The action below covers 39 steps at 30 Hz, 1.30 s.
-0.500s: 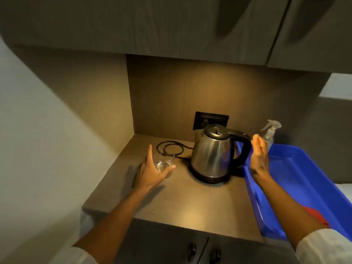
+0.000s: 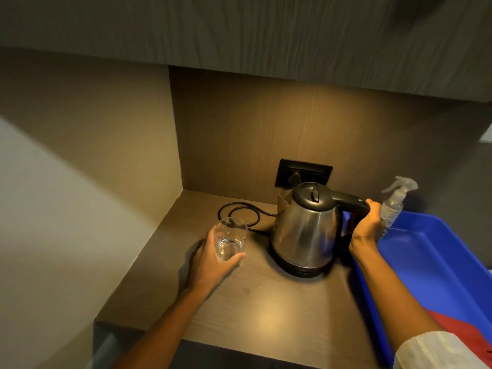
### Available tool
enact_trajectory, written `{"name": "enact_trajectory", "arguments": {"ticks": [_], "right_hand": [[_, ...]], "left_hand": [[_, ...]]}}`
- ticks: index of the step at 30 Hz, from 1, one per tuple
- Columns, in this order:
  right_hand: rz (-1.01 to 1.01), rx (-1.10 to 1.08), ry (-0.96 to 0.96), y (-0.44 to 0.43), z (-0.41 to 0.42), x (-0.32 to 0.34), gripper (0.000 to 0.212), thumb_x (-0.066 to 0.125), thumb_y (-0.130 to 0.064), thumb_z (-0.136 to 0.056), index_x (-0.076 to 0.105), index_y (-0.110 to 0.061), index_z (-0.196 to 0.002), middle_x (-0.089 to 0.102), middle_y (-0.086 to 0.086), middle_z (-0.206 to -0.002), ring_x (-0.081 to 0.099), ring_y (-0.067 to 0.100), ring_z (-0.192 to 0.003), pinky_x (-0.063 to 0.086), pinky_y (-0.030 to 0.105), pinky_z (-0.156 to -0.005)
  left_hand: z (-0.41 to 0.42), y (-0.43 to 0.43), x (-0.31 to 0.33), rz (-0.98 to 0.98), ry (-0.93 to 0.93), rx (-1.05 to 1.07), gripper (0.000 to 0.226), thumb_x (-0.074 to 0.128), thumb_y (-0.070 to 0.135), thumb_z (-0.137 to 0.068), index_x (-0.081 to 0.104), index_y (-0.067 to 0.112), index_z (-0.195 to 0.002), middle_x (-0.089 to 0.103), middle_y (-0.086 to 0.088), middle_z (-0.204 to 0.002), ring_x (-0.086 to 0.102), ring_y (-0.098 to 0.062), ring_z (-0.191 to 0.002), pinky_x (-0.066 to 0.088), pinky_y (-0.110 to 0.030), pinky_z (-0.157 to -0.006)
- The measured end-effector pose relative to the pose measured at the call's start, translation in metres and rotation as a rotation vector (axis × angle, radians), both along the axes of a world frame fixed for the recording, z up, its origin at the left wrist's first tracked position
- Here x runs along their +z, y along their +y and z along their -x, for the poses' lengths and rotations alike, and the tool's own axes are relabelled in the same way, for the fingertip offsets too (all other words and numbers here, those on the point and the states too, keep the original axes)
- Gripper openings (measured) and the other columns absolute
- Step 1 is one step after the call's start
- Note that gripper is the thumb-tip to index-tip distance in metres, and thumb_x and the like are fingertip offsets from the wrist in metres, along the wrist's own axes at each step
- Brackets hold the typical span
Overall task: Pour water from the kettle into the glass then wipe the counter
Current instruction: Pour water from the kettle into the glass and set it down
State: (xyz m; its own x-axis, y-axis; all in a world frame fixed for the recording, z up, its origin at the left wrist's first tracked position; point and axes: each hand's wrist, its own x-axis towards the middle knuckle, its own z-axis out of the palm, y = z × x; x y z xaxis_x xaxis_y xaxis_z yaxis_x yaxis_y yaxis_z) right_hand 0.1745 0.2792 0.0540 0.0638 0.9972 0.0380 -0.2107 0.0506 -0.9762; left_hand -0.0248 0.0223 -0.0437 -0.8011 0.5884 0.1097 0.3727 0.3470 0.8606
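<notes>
1. So your right hand (image 2: pixel 366 226) is wrapped round the handle of the kettle (image 2: pixel 304 230), which sits on its base on the counter (image 2: pixel 266 310).
2. Your left hand (image 2: pixel 213 262) cups the glass (image 2: pixel 229 239), just left of the spout, so tip the kettle leftward.

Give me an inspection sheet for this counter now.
Surface: wooden counter looks dry.
Job's things: kettle upright on its base; glass upright, possibly a little water in it.
Clutter: spray bottle at blue tray; red cloth inside.
Grippers: left hand around the glass; right hand on the kettle's handle.
Cables: black cord looped behind the glass.
Surroundings: wall socket, cabinet overhead.
</notes>
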Motion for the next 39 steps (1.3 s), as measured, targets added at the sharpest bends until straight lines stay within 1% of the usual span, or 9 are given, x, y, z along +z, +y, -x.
{"name": "enact_trajectory", "arguments": {"ticks": [4, 8, 12, 15, 18, 21, 25, 31, 39], "right_hand": [[-0.133, -0.045, -0.219, -0.009, 0.02, 0.022, 0.045, 0.049, -0.056, -0.073, 0.051, -0.021, -0.044, 0.045, -0.006, -0.048, 0.044, 0.016, -0.051, 0.033, 0.032, -0.052], [-0.49, 0.077, -0.419, -0.028, 0.042, 0.056, 0.046, 0.033, -0.056, -0.076, 0.035, -0.019, -0.05, 0.028, 0.006, -0.053, 0.024, 0.017, -0.051, 0.018, 0.034, -0.049], [-0.653, 0.079, -0.58, -0.046, 0.06, 0.081, 0.054, 0.043, -0.051, -0.083, 0.027, -0.017, -0.045, 0.02, -0.002, -0.049, 0.021, 0.013, -0.043, 0.02, 0.031, -0.044], [-0.752, 0.103, -0.743, -0.056, 0.078, 0.099, 0.06, 0.045, -0.052, -0.082, 0.035, -0.006, -0.046, 0.024, 0.003, -0.044, 0.033, 0.019, -0.04, 0.028, 0.03, -0.046], [-0.891, 0.133, -0.841, -0.063, 0.092, 0.11, 0.059, 0.045, -0.051, -0.082, 0.04, -0.005, -0.046, 0.029, 0.002, -0.039, 0.039, 0.019, -0.041, 0.027, 0.026, -0.047], [-0.986, 0.152, -0.913, -0.066, 0.101, 0.118, 0.057, 0.043, -0.052, -0.083, 0.052, -0.008, -0.046, 0.039, 0.0, -0.039, 0.044, 0.019, -0.043, 0.025, 0.022, -0.048], [-1.074, 0.151, -0.961, -0.075, 0.109, 0.127, 0.059, 0.038, -0.057, -0.08, 0.064, -0.012, -0.052, 0.047, 0.001, -0.041, 0.051, 0.021, -0.049, 0.025, 0.023, -0.05], [-1.184, 0.14, -1.012, -0.089, 0.116, 0.133, 0.062, 0.037, -0.059, -0.081, 0.054, -0.01, -0.047, 0.032, -0.004, -0.038, 0.033, 0.011, -0.04, 0.018, 0.02, -0.049], [-1.286, 0.19, -1.057, -0.099, 0.121, 0.137, 0.064, 0.037, -0.062, -0.084, 0.051, -0.012, -0.046, 0.039, 0.002, -0.041, 0.041, 0.02, -0.04, 0.02, 0.021, -0.048]], "left_hand": [[-0.002, -0.001, 0.002, 0.003, 0.002, 0.001, 0.11, 0.083, 0.056, -0.06, 0.024, 0.031, -0.149, 0.055, -0.004, -0.141, 0.052, -0.021, -0.127, 0.047, -0.029, -0.097], [-0.004, -0.003, 0.004, -0.017, 0.018, 0.007, 0.105, 0.082, 0.058, -0.06, 0.029, 0.03, -0.147, 0.058, -0.002, -0.138, 0.055, -0.019, -0.125, 0.051, -0.031, -0.097], [-0.004, -0.005, 0.005, -0.028, 0.033, -0.007, 0.101, 0.082, 0.059, -0.061, 0.032, 0.029, -0.144, 0.058, -0.001, -0.138, 0.054, -0.019, -0.126, 0.052, -0.037, -0.098], [-0.004, -0.005, 0.004, -0.035, 0.042, 0.0, 0.101, 0.083, 0.058, -0.062, 0.032, 0.03, -0.144, 0.056, -0.001, -0.139, 0.053, -0.02, -0.127, 0.051, -0.032, -0.097], [-0.004, -0.004, 0.004, -0.034, 0.018, 0.008, 0.099, 0.084, 0.058, -0.059, 0.034, 0.033, -0.141, 0.06, 0.0, -0.135, 0.058, -0.02, -0.121, 0.053, -0.029, -0.09], [-0.003, -0.003, 0.005, -0.043, 0.021, 0.007, 0.093, 0.085, 0.057, -0.057, 0.033, 0.042, -0.133, 0.061, 0.005, -0.133, 0.061, -0.017, -0.118, 0.05, -0.024, -0.085], [-0.003, -0.005, 0.006, -0.047, 0.047, 0.002, 0.099, 0.083, 0.059, -0.058, 0.034, 0.035, -0.14, 0.058, 0.005, -0.136, 0.058, -0.015, -0.121, 0.053, -0.034, -0.094], [-0.005, -0.005, 0.007, -0.043, 0.082, 0.009, 0.099, 0.084, 0.057, -0.06, 0.036, 0.027, -0.142, 0.056, 0.001, -0.14, 0.054, -0.019, -0.127, 0.05, -0.04, -0.099], [-0.005, -0.006, 0.008, -0.04, 0.095, 0.023, 0.1, 0.083, 0.061, -0.057, 0.037, 0.03, -0.141, 0.058, 0.002, -0.137, 0.057, -0.017, -0.123, 0.052, -0.035, -0.096]]}}
